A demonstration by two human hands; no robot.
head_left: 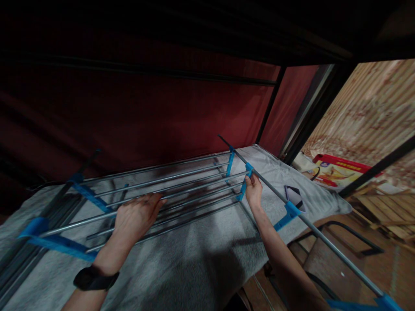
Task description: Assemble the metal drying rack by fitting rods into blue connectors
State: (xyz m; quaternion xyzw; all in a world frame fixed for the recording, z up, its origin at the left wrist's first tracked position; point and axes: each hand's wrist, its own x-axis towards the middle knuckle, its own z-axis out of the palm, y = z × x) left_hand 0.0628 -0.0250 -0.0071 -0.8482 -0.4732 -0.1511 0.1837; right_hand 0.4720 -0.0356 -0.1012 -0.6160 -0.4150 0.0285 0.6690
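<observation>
A metal rack [181, 181] of several silver rods joined by blue plastic brackets lies on a grey fuzzy blanket [194, 263]. My left hand [138, 216] rests flat on the rods near the rack's middle, fingers spread; a black watch sits on that wrist. My right hand [253, 190] grips a blue bracket [244, 186] at the rack's right end, where a long grey pole [324, 239] runs diagonally toward the lower right. Another blue bracket [287, 214] sits on that pole.
A dark phone [294, 197] lies on the blanket right of the pole. A red wall is behind the bed. Black bunk-frame bars [270, 103] rise at the right. A red-and-yellow box [337, 172] and wooden planks [382, 207] lie on the floor.
</observation>
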